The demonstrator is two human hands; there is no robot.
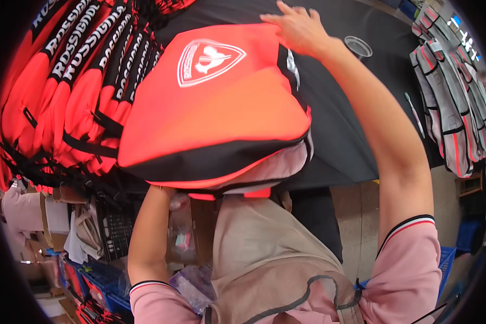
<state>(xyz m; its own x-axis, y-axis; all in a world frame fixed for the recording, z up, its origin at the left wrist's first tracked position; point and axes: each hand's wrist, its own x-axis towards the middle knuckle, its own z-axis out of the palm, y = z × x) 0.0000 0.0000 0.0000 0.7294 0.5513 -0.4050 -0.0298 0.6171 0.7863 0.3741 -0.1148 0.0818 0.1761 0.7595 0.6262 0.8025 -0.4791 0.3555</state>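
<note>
A bright red-orange bag [227,113] with black side panels and a white shield emblem lies on the dark table [351,135] in front of me. Its near edge gapes and shows a pale grey lining [278,164]. At the bag's far right corner is my right hand [299,28], fingers spread, the thumb side close to or touching the fabric. My left forearm [148,232] runs up to the bag's near left edge. The bag covers my left hand, so its fingers are hidden.
Several similar red and black bags [75,81] are packed together on the left, with loose black straps. Grey padded pieces with red trim [448,102] are stacked on the right. A toothbrush [414,114] and a round clear dish [358,46] lie on the table.
</note>
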